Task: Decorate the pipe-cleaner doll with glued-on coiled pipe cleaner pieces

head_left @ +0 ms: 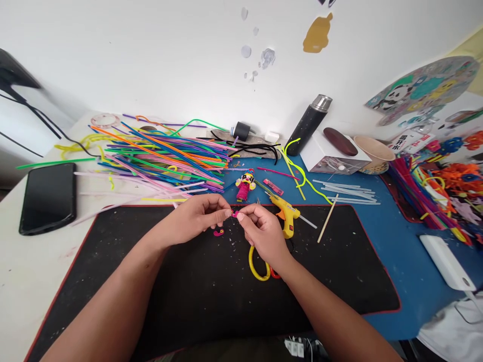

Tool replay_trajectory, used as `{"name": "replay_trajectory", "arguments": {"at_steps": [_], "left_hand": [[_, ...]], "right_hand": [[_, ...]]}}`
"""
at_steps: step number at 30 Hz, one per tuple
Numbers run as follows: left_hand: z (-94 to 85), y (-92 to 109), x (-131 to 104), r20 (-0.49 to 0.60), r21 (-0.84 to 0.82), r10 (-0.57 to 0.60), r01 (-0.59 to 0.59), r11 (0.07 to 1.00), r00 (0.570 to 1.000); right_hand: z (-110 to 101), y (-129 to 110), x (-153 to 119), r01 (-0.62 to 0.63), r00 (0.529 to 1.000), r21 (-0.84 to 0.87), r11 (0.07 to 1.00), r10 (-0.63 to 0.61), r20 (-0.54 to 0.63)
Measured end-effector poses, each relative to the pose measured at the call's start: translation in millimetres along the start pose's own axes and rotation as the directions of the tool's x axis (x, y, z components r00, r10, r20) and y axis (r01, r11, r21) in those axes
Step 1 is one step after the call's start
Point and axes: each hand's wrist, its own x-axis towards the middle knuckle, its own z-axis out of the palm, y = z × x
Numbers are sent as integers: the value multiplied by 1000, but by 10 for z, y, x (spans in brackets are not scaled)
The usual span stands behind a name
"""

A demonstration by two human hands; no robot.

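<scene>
Over the black mat [188, 291], my left hand [202, 217] and my right hand [262, 230] meet, each closed in a pinch on one small magenta piece of pipe cleaner [235, 214]. Its exact shape is too small to make out. Just below the left fingertips lies another small curled magenta piece [218, 233] with a yellow bit. Beyond the hands stands a small pipe-cleaner doll [244, 187] with a magenta body. Scissors with a yellow and a red handle loop [258, 264] lie partly hidden under my right hand.
A yellow glue gun [289, 216] lies right of my right hand, near a wooden stick [327, 219] and clear glue sticks [350, 191]. Many coloured pipe cleaners [169, 156] pile up at the back left, beside a black phone [49, 198]. A black flask [309, 123] leans behind.
</scene>
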Motion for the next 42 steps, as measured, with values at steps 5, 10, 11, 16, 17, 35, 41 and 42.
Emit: {"name": "replay_trajectory", "arguments": {"at_steps": [5, 10, 11, 16, 17, 35, 41, 42], "left_hand": [[-6, -22, -9, -6, 9, -8, 8, 1000, 1000], [-50, -30, -7, -68, 32, 19, -17, 999, 998], [-59, -32, -4, -93, 32, 22, -19, 999, 995], [-66, -23, 15, -184, 23, 21, -17, 1000, 983], [-62, -17, 16, -186, 24, 19, -14, 1000, 982], [-34, -31, 17, -129, 36, 29, -25, 999, 991], [-30, -40, 23, -125, 38, 28, -23, 999, 992], [-29, -41, 25, -127, 39, 29, -24, 999, 992]], "right_hand": [[2, -2, 6, -2, 1000, -8, 1000, 2, 5], [2, -11, -6, 20, 999, -65, 998, -17, 35], [-1, -10, -15, 33, 999, -107, 994, -28, 45], [15, 20, -58, 185, 977, -425, 886, -120, 175], [27, 28, -60, 221, 969, -482, 848, -134, 208], [138, 34, -19, 341, 931, -788, 513, -69, 358], [125, -9, -37, 320, 936, -792, 521, -42, 350], [118, -10, -36, 325, 935, -792, 517, -48, 351]]}}
